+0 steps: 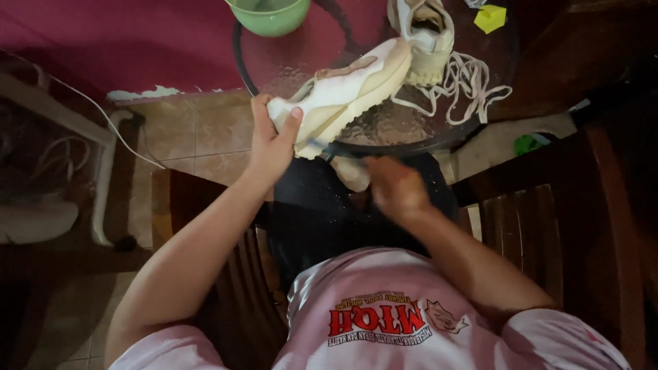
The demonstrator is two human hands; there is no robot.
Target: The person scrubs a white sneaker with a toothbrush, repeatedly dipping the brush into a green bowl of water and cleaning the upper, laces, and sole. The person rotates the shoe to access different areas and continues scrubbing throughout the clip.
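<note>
My left hand grips the heel end of a cream and white sneaker, holding it tilted over the near edge of a round glass table. Blurred with motion, my right hand is closed just below the shoe's sole; something thin and dark shows at its fingertips near the sole, and I cannot tell what it is. A second cream sneaker stands farther back on the glass, its loose white laces spread beside it.
A green bowl sits at the table's far left edge and a small yellow piece lies at the far right. A dark wooden chair stands to my right, with white tubing on the tiled floor at left.
</note>
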